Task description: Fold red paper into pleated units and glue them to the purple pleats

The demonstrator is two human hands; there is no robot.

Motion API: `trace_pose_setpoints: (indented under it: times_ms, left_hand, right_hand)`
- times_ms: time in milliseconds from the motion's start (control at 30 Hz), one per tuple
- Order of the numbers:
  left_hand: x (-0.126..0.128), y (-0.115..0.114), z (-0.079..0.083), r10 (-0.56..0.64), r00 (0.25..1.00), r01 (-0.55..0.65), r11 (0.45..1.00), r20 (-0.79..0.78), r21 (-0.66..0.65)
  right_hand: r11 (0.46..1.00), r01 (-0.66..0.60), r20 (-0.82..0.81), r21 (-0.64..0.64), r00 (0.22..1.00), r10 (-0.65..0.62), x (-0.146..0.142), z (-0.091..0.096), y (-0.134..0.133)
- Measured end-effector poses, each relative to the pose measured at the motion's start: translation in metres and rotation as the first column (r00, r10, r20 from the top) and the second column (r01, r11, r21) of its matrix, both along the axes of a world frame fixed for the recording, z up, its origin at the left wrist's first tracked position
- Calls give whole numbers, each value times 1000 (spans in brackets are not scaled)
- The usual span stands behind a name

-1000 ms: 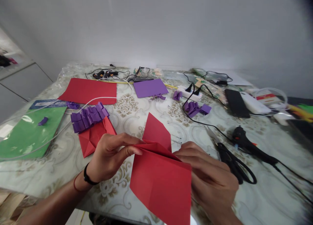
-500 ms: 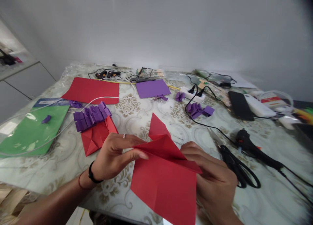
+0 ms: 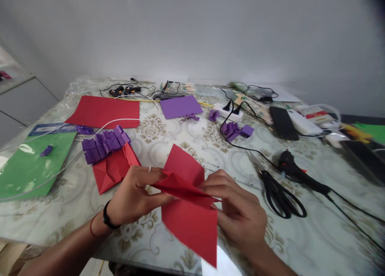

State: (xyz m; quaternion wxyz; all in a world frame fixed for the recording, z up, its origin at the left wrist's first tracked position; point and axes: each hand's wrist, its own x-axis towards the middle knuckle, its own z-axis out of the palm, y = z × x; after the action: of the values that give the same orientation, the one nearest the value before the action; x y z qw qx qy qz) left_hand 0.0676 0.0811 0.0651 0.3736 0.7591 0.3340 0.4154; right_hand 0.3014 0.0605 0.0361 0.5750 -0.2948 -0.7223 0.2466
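Paper (image 3: 192, 226) (red, folded) pinched between left hand (image 3: 136, 196) and right hand (image 3: 240, 210).

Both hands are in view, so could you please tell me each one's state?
Left hand: closed, pinching the folded red paper.
Right hand: closed, holding the same paper's other side.

Craft workspace, glue gun (image 3: 303, 178), scissors (image 3: 270, 183)

Between our left hand (image 3: 135, 198) and right hand (image 3: 239, 208), above the desk (image 3: 75, 210): folded paper sheet (image 3: 192, 228). To our left: pleated paper strip (image 3: 106, 146) overlapping folded paper packet (image 3: 112, 168). To our right: scissors (image 3: 268, 182), glue gun (image 3: 304, 176) alongside. Behind: power strip (image 3: 220, 110), bearing two plugs (image 3: 237, 110).
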Motion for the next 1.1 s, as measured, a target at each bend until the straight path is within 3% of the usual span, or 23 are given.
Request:
trace_pose_setpoints:
  times_ms: [100,200,433,667,867,1100]
  left_hand:
    - [-1,0,-1,-26,1000,28,986,-16,163]
    - [-1,1,-2,-85,996,85,966,-14,243]
    - [4,0,1,-139,990,137,973,1,186]
    - [5,-3,0,-107,993,114,958,-42,264]
    - [1,-2,0,-59,997,68,977,-53,203]
    - [-7,8,1,-109,979,99,993,-173,-64]
  right_hand:
    - [995,-3,98,100,995,-7,3,3,0]
    - [987,-14,159,162,987,-12,5,8,-2]
    - [984,-9,167,180,986,-21,4,10,-5]
    - [990,-18,174,143,985,-8,2,8,-6]
    - [995,2,146,96,989,-16,3,9,-5]
    - [991,3,54,-133,999,4,7,12,5]
